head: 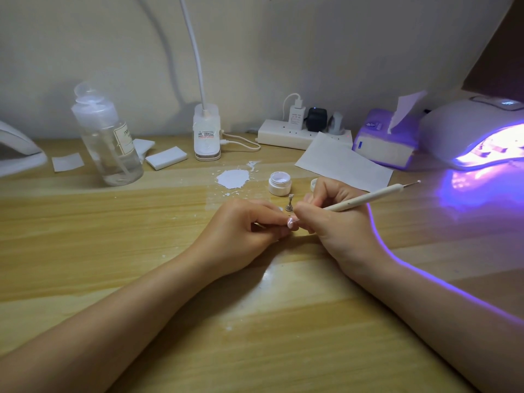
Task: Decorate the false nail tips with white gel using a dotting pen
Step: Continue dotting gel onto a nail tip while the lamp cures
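Observation:
My left hand (246, 222) pinches a small pink false nail tip (290, 222) just above the wooden table. My right hand (331, 219) grips a cream dotting pen (368, 197) like a pencil; its lower tip meets the nail tip, and its upper metal ball end points up to the right. An open white gel jar (280, 182) stands just behind my hands, with its lid (314, 184) partly hidden behind my right fingers. A small metal nail stand (289, 204) sits between the jar and my fingers.
A lit UV nail lamp (479, 131) glows purple at the right, beside a tissue box (385, 143) and a paper sheet (343, 163). A clear pump bottle (107, 137), cotton pads (166, 157), a clip lamp base (207, 137), a power strip (300, 131) and a dried white spill (234, 178) lie behind.

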Available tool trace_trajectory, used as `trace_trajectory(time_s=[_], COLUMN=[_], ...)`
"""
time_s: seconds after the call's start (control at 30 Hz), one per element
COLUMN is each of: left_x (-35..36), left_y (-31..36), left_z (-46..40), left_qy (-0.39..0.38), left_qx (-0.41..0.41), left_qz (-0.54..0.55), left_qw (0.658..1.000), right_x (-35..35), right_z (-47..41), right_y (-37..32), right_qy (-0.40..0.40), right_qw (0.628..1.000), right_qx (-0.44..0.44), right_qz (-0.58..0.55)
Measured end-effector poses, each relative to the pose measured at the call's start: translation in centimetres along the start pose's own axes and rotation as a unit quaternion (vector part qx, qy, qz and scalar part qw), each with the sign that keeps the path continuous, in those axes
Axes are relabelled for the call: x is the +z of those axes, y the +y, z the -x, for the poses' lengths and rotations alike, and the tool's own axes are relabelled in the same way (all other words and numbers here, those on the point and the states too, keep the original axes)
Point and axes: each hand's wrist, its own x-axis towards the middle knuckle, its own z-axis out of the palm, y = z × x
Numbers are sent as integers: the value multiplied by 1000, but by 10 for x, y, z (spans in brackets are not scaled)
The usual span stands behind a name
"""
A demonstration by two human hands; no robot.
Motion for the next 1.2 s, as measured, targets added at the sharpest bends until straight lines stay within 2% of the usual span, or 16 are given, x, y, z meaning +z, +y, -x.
trace_trajectory(time_s=[1.03, 1.2], left_x=[0, 0], left_y=[-1, -1], left_z=[0, 0], left_qy=[-2, 2], left_qx=[0, -4], left_qz=[-6, -8], left_qw=[1000, 1000], right_x=[0, -1], right_z=[0, 0], right_y=[1, 2], right_qy=[-21, -5], right_qw=[1000, 1000], right_qx=[-1, 4], right_qz=[-11, -12])
